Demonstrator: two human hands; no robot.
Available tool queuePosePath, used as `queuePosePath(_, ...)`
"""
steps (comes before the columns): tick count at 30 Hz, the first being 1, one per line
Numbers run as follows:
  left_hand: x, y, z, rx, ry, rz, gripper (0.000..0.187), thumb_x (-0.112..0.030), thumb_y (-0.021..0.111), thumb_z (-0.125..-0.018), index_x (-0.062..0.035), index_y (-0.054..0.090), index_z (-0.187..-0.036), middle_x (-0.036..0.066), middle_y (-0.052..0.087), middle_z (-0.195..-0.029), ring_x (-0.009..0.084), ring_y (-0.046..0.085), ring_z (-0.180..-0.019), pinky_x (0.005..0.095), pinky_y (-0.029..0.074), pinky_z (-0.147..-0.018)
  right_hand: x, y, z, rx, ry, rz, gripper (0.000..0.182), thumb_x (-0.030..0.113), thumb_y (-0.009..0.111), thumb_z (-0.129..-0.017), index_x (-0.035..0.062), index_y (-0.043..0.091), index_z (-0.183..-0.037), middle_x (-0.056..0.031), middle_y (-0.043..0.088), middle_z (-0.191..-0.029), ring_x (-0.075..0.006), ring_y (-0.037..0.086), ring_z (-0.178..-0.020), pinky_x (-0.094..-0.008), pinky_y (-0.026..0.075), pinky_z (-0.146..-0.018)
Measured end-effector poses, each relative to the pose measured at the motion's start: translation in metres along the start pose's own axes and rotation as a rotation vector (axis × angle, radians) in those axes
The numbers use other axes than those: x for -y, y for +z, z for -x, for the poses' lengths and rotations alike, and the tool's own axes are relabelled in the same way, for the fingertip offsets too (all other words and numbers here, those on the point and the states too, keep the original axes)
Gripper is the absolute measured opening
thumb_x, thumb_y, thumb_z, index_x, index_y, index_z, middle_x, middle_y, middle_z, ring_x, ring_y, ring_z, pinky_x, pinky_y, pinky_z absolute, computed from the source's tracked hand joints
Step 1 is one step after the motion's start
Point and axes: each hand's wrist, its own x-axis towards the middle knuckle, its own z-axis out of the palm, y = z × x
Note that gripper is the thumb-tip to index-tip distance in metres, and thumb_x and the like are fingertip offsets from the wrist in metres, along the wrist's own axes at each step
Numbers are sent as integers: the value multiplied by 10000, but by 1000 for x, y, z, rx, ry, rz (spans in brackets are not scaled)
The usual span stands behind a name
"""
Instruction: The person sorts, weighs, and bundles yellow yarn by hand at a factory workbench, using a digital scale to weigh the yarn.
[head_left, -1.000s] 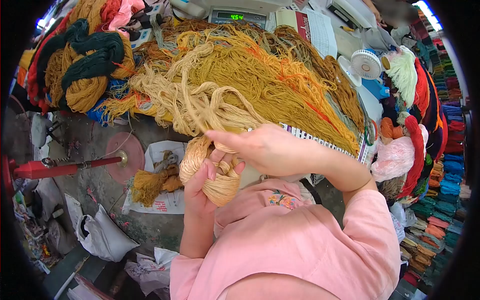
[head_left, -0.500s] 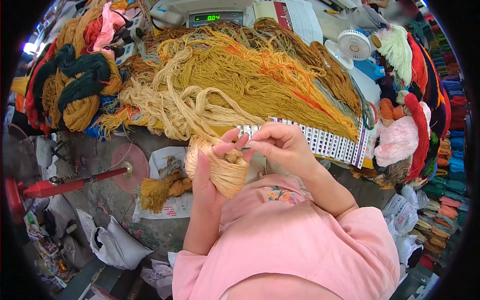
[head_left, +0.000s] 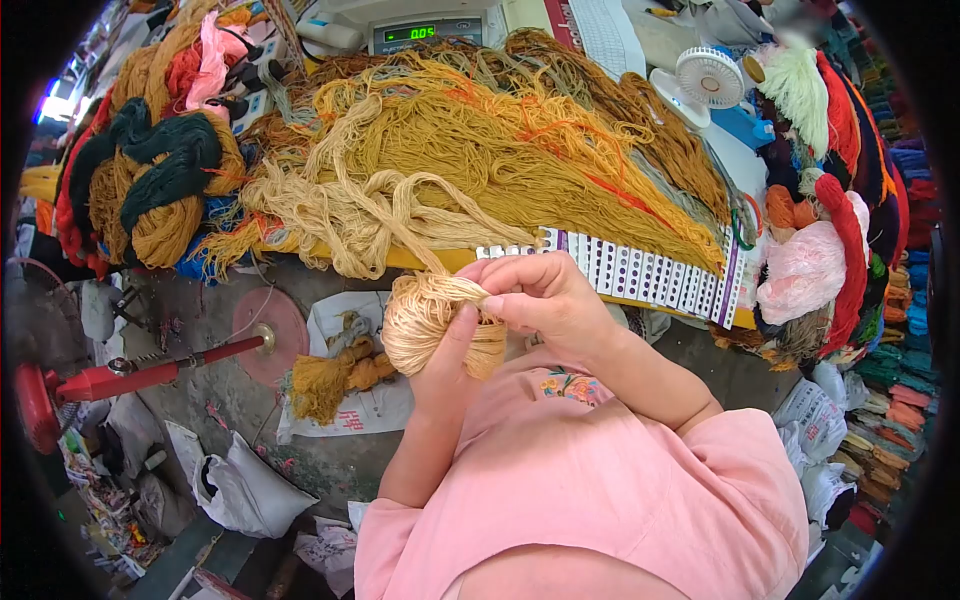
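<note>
My left hand point(head_left: 447, 362) is wrapped around a bundle of pale beige yarn point(head_left: 412, 325), its thumb pressed on the front. At the bundle's upper right, my right hand point(head_left: 545, 298) pinches the yarn with thumb and forefinger; the exact strands are partly hidden by the fingers. A strip of the same yarn runs from the bundle up to a loose beige heap point(head_left: 330, 205) on the table. Behind it lies a wide spread of mustard yarn point(head_left: 480, 165).
Punched white cards point(head_left: 640, 270) line the table's front edge. A digital scale point(head_left: 425, 33) and small white fan point(head_left: 708, 78) stand behind the yarn. Coloured skeins point(head_left: 165, 180) hang at left. A red metal arm point(head_left: 150, 375) with a pink disc point(head_left: 270, 325) is at lower left.
My left fingers have closed around the yarn bundle, which has turned and shifted slightly right. My right hand has moved down and left onto it. The scale reading went from 0.04 to 0.05.
</note>
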Motion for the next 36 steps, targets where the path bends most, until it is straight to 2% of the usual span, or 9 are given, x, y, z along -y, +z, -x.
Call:
queuePosePath(3, -8, 3, -3, 34, -99, 236, 308, -47, 433, -781, 26, 396, -1077, 148, 431, -1092, 203, 425, -1001, 310, 330, -861, 10, -6, 2, -21, 234, -205, 109, 11, 541, -700, -34, 569, -795, -52, 560, -711, -59, 516, -595, -164, 403, -506)
queuePosePath(6, -12, -2, -2, 39, -164, 349, 301, -41, 430, -782, 26, 397, -1073, 148, 438, -1083, 201, 430, -996, 305, 340, -850, 12, -2, 0, -39, 259, -175, 108, 18, 543, -703, -24, 575, -798, -35, 562, -658, -42, 509, -525, -148, 388, -437)
queuePosePath(9, -2, -6, -1, 47, -24, 93, 294, -92, 421, -804, 34, 395, -1068, 157, 435, -1086, 208, 440, -985, 309, 352, -841, 4, 7, 4, -60, 161, 103, 104, 21, 534, -712, -27, 573, -795, -30, 563, -648, -40, 504, -500, -150, 393, -431)
queuePosePath(18, -16, -4, -1, 15, -100, 273, 330, -144, 338, -830, 63, 354, -1086, 175, 417, -1097, 224, 428, -1007, 334, 342, -863, 9, 14, -5, -75, 247, -49, 95, 40, 522, -727, -32, 566, -772, -14, 525, -590, -31, 460, -465, -151, 360, -420)
queuePosePath(23, -16, -6, -1, 38, -48, 104, 345, -152, 332, -831, 58, 336, -1105, 190, 382, -1132, 243, 407, -1028, 344, 332, -871, 2, 13, -7, -22, 329, 114, 82, 33, 521, -726, -24, 565, -764, -1, 510, -595, -25, 409, -431, -149, 326, -409)
queuePosePath(28, -17, -15, -3, 33, -53, 212, 361, -169, 339, -829, 49, 327, -1116, 202, 361, -1151, 251, 390, -1046, 359, 308, -889, -1, 12, -9, -4, 252, -145, 83, 11, 522, -714, -26, 576, -765, -17, 519, -668, -30, 431, -507, -159, 333, -431)
queuePosePath(33, -16, -18, -2, 20, -38, 322, 362, -152, 384, -815, 31, 331, -1122, 198, 375, -1142, 249, 389, -1048, 362, 305, -891, -13, 20, -10, -50, 100, -9, 79, -12, 523, -701, -26, 579, -755, -16, 517, -717, -33, 412, -518, -160, 317, -441)
queuePosePath(34, -15, -17, -2, 20, 3, 141, 362, -129, 403, -806, 27, 329, -1124, 197, 385, -1134, 248, 397, -1041, 360, 311, -888, -15, 22, -10, -70, -27, 102, 82, -16, 524, -697, -26, 579, -756, -14, 518, -728, -32, 400, -509, -158, 307, -440)
queuePosePath(36, -15, -17, -2, 14, 50, -36, 365, -105, 422, -798, 23, 326, -1126, 196, 394, -1126, 246, 404, -1034, 357, 316, -884, -9, 25, -10, -86, 24, 81, 81, -13, 525, -698, -25, 578, -758, -17, 525, -716, -32, 400, -502, -156, 306, -437)
